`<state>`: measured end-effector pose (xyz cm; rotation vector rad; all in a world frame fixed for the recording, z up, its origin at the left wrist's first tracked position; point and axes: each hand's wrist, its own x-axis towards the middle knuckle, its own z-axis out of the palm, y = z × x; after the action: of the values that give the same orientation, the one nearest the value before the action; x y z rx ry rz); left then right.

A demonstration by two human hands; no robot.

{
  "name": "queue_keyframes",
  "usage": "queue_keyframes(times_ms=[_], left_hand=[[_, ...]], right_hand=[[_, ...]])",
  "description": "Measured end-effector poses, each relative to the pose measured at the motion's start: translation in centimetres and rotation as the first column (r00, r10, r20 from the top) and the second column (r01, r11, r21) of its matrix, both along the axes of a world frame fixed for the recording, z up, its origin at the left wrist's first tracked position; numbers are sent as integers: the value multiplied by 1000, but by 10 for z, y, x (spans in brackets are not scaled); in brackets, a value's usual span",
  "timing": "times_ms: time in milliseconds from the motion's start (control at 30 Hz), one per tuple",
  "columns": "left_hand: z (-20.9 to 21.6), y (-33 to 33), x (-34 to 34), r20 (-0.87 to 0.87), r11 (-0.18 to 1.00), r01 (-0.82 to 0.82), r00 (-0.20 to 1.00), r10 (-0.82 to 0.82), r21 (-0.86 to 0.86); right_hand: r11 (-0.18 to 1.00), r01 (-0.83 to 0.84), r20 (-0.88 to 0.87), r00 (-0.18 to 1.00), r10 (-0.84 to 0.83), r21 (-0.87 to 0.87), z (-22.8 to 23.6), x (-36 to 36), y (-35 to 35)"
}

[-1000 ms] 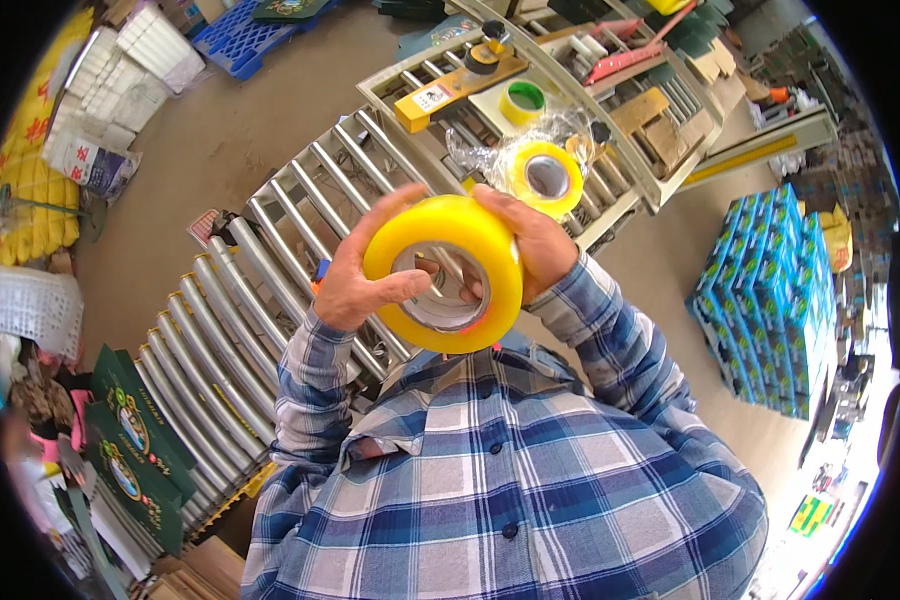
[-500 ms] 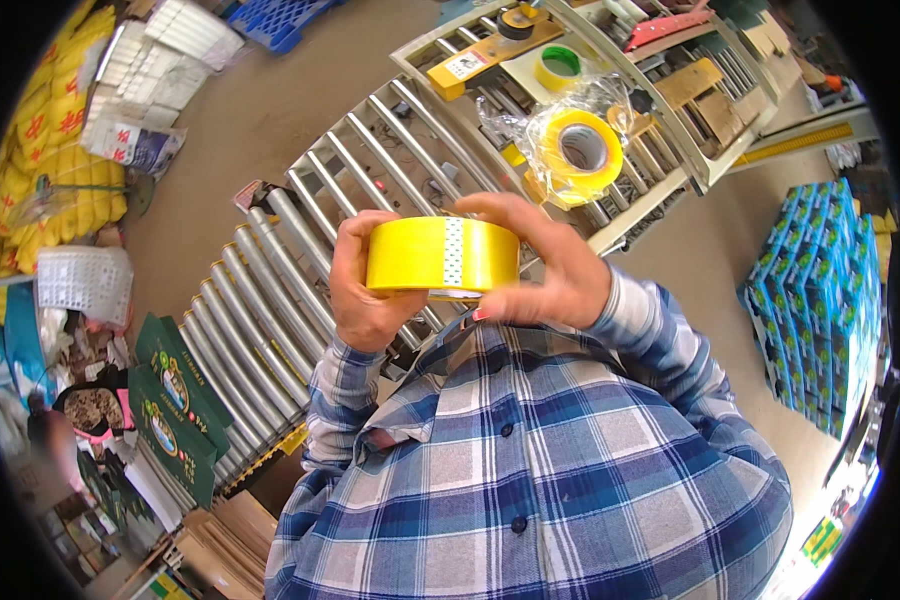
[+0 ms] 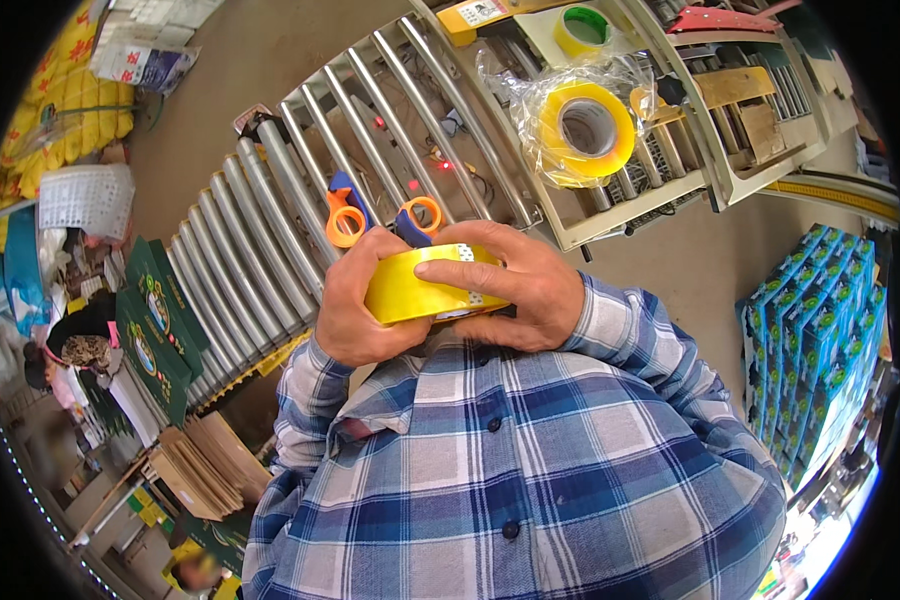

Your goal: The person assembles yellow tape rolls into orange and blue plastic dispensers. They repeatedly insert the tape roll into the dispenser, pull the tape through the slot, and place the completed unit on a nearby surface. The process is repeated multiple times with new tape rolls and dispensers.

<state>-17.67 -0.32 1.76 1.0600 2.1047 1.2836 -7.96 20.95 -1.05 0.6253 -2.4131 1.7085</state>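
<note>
A roll of yellow packing tape (image 3: 400, 290) is held in front of my chest between both hands, its outer face toward me. My left hand (image 3: 355, 300) grips its left end, fingers wrapped round it. My right hand (image 3: 530, 285) closes on the right end, with the index finger laid across the outer face beside a white dotted strip (image 3: 467, 255). Just beyond the roll, two orange and blue loops (image 3: 347, 221), like scissors handles, show above the conveyor rollers; whatever joins them is hidden by my hands and the tape.
Ahead, a roller conveyor (image 3: 260, 235) curves leftward. On the frame at the upper right sit a plastic-wrapped tape roll (image 3: 587, 132) and a green-and-yellow roll (image 3: 581, 30). Blue cartons (image 3: 805, 340) are stacked at right. Green boxes (image 3: 155, 330) and flat cardboard (image 3: 205, 465) stand at left.
The tape has come lower against the surroundings, and my right index finger now lies on its outer face. The orange and blue loops have come into sight. The whole view has shifted.
</note>
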Motion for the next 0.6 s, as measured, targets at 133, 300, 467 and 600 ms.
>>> queue_keyframes(times_ms=[133,300,467,600], left_hand=[[-5,-6,4,60,999,-42,997,40,24],[-7,-17,-3,33,994,-63,998,60,88],[-4,-52,-20,21,997,4,1000,-5,78],[4,-68,-31,29,995,16,999,-19,96]], right_hand=[[1000,25,-43,999,-25,6,1,-2,2],[994,104,-171,979,-109,-34,-5,-8,-10],[994,105,-247,963,-110,-34,1,-19,-37],[996,94,-271,958,-91,-4,12,-32,-55]])
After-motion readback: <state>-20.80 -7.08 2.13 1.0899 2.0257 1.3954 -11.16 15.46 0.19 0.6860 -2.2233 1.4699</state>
